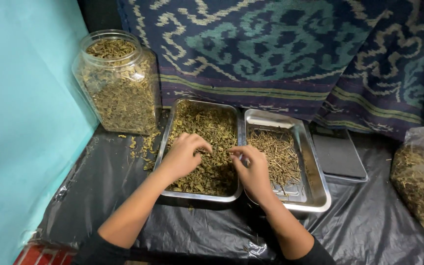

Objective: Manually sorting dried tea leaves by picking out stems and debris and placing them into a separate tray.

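Both forearms reach from the near edge over black plastic sheet on the table: the left hand rests in the left tray on the dried leaves with fingers curled and a little apart, and the right hand sits over the rim between the trays, its fingertips pinched together on a small bit I cannot make out. Judging by the piles, the left tray is nearly full of leaves while the right tray holds only a thin layer of stems, so much sorting seems left. Behind stand a clear jar, open and full of leaves, a clear bag at the right, a dark flat scale-like thing, and a patterned cloth; no labels show.
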